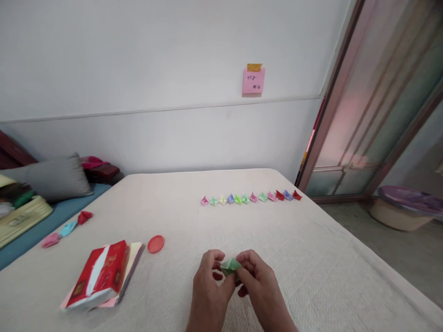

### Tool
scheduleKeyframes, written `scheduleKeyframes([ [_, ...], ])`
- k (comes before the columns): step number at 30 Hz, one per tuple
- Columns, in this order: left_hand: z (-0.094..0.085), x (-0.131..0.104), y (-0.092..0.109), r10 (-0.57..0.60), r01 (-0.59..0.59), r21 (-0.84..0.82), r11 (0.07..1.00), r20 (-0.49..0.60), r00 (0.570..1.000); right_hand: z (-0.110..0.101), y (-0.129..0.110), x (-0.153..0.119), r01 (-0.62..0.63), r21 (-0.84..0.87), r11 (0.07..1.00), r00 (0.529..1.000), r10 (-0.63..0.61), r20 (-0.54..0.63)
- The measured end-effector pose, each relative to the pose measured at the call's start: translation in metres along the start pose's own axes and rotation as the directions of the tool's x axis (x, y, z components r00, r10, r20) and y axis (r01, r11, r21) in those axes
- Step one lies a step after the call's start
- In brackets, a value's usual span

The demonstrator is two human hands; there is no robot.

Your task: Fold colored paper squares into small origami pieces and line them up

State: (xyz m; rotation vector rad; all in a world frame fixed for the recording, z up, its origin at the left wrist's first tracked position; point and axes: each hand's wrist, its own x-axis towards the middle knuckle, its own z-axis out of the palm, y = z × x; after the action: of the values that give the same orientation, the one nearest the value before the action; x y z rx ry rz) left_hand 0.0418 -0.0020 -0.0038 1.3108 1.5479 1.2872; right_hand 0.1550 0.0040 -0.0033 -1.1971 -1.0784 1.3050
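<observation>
Between my two hands, just above the cloth-covered table [311, 276], is a small piece of folded green paper [230, 265] with pointed corners. My left hand [211, 281] pinches it from the left, thumb at its lower edge. From the other side my right hand [258, 279] grips it with thumb and fingers. The fingers cover part of the paper, so its full shape is hidden. Farther back stands a row of small folded paper boats [238, 199] in pink, green, yellow, blue and red.
A red tissue pack [104, 272] lies on stacked coloured paper [133, 263] at left, beside a round red lid [156, 244]. Several folded papers [68, 228] sit along the left edge. A pink note [254, 81] is taped to the wall. A basin [404, 210] stands right.
</observation>
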Motion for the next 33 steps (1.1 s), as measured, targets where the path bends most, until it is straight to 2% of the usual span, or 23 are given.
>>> scheduleKeyframes([
  [4,-0.001,0.000,-0.004,0.061,-0.057,-0.050,0.997,0.078,0.995,0.001,0.000,-0.001,0.005,-0.012,1.000,1.000,-0.005,0.018],
  [6,-0.003,0.001,-0.006,0.082,-0.075,-0.088,0.993,0.082,0.993,0.001,0.001,-0.001,0.007,-0.012,1.000,1.000,-0.007,0.018],
  [10,-0.005,0.001,-0.005,0.062,-0.056,-0.093,0.994,0.064,0.996,0.000,0.004,0.000,0.032,-0.035,0.999,0.999,-0.032,0.012],
  [15,-0.009,0.000,-0.001,0.023,-0.021,-0.019,1.000,0.095,0.995,0.001,0.005,-0.001,0.036,-0.042,0.998,0.999,-0.035,0.030],
  [25,-0.009,0.005,-0.004,-0.027,0.028,-0.052,0.998,0.019,0.999,0.003,0.006,-0.001,0.055,-0.083,0.995,0.996,-0.049,0.072],
  [33,-0.009,0.007,-0.007,-0.015,0.019,-0.101,0.995,0.035,0.999,0.002,0.010,0.001,0.111,-0.242,0.964,0.992,-0.094,0.080],
])
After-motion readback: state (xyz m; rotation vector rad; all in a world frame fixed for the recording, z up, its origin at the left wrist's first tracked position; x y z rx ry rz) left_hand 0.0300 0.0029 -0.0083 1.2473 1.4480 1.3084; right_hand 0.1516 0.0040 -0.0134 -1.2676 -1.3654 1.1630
